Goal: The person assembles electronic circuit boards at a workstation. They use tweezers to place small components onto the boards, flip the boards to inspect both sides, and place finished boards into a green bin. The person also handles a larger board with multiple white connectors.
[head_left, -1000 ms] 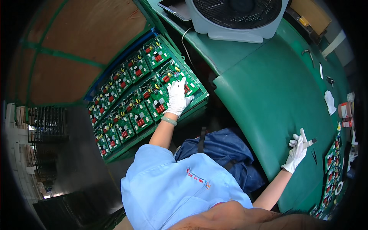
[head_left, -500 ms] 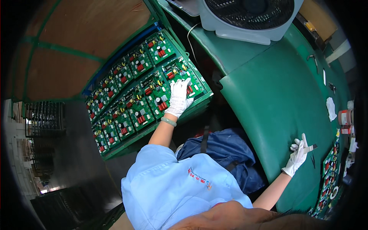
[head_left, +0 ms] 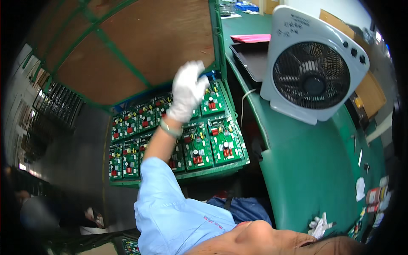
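Observation:
My left hand (head_left: 186,91), in a white glove, is raised over the far row of green circuit boards (head_left: 211,101), slightly blurred. Its fingers are stretched out with the thumb apart, and nothing shows in it. The boards carry red, yellow and black parts and lie in two rows in a green-framed rack (head_left: 212,171); my left arm hides some of them. On the green table (head_left: 310,170), at the lower right, my gloved right hand (head_left: 319,225) is closed on a small flat strip with a dark end (head_left: 334,223), of which little shows.
A grey box fan (head_left: 312,80) stands at the table's back, beside a black tray (head_left: 250,59) with pink sheets. A brown panel (head_left: 153,42) in green bars rises behind the boards. Jars and tape (head_left: 376,195) line the right edge. A blurred person (head_left: 42,212) shows lower left.
My left hand has left a near-row board and moved up and away over the far row. The view has swung, bringing the fan fully into sight. My right hand still holds the strip.

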`<action>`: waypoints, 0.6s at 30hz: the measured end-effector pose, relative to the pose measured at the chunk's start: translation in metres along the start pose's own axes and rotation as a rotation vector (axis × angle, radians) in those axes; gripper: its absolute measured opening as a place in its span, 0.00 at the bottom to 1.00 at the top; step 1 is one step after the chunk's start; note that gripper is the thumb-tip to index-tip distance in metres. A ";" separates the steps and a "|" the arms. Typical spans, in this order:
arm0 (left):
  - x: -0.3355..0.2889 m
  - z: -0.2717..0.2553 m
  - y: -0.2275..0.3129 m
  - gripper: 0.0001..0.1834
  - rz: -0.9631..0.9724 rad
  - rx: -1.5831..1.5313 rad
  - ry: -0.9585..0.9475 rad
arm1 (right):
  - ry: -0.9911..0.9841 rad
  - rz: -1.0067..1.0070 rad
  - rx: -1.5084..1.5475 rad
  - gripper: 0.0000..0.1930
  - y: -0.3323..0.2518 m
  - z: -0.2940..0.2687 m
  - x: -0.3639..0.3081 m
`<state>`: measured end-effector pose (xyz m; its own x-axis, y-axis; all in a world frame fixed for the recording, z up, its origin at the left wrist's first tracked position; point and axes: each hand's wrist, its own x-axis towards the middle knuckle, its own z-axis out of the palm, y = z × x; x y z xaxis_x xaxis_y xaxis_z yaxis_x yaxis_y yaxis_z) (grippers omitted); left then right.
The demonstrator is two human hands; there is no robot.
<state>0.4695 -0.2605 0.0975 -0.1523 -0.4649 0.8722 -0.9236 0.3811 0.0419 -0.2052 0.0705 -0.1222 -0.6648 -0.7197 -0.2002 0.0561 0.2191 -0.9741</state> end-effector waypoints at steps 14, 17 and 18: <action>0.268 -0.072 -0.175 0.27 -0.281 0.930 -0.063 | -0.091 -0.021 0.190 0.26 0.000 -0.016 0.006; 0.281 -0.084 -0.193 0.25 -0.319 0.839 -0.116 | -0.035 0.110 0.028 0.27 0.008 -0.023 0.023; 0.282 -0.088 -0.185 0.25 -0.340 0.804 -0.138 | -0.013 0.166 -0.031 0.28 0.008 -0.027 0.028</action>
<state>0.6286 -0.3916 0.3783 0.1826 -0.5631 0.8059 -0.8868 -0.4483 -0.1123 -0.2433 0.0695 -0.1333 -0.6383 -0.6804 -0.3600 0.1412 0.3563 -0.9237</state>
